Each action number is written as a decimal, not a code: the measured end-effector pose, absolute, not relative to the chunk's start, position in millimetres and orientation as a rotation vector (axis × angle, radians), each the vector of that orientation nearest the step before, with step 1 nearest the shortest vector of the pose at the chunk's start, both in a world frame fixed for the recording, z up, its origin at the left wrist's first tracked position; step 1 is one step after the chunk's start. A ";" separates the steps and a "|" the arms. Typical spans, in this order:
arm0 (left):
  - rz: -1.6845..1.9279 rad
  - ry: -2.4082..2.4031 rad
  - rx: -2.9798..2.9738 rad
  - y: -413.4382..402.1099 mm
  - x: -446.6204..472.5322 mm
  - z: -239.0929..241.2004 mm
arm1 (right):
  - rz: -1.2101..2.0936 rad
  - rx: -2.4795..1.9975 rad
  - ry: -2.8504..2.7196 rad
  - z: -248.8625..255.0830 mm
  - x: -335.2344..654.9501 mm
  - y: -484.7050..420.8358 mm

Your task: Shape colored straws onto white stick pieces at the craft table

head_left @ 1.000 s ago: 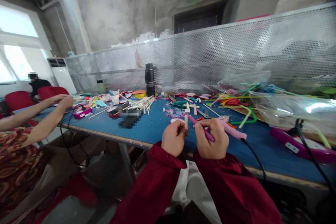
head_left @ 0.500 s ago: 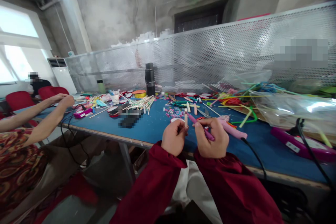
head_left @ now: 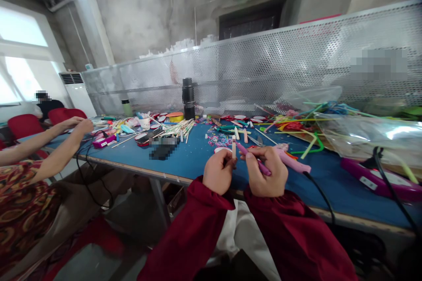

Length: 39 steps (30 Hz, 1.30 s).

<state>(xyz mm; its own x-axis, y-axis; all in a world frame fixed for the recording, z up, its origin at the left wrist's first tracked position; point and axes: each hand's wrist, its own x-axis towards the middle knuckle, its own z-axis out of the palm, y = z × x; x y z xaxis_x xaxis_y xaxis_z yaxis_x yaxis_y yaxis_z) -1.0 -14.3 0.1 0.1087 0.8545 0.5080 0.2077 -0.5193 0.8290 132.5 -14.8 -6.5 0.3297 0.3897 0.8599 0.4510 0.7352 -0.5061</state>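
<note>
Just beyond the table's near edge, my left hand (head_left: 217,171) is closed and pinches a short, pale pinkish stick (head_left: 234,148) that stands nearly upright from the fingers. My right hand (head_left: 267,173) grips a slim purple pen (head_left: 264,168) like a writing tool. Its tip is close to the upper part of the stick; whether they touch I cannot tell. Behind my right hand lies a pink glue gun (head_left: 298,164) with a black cord. Small pale pegs (head_left: 245,135) stand on the table past the hands, near scattered tiny coloured rings (head_left: 220,141).
A blue table (head_left: 191,162) carries a black flask (head_left: 188,99), a bundle of sticks (head_left: 181,129) and coloured straws (head_left: 318,147). At right is a purple power strip (head_left: 379,180) with a plug. Another person's hands (head_left: 79,125) work at left. A perforated metal screen (head_left: 250,70) borders the back.
The purple pen has shifted very slightly with the fingers of my right hand. My left hand and the stick stay nearly still.
</note>
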 end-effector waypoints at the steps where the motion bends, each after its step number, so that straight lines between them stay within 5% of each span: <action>1: 1.449 1.022 1.813 -14.3 -1.0 -0.1 | -0.056 -0.797 -1.281 -6.3 133.0 -14.8; 39: 1.447 1.033 1.860 -11.2 -2.7 -2.6 | -0.184 -0.815 -1.284 -2.1 135.8 -18.0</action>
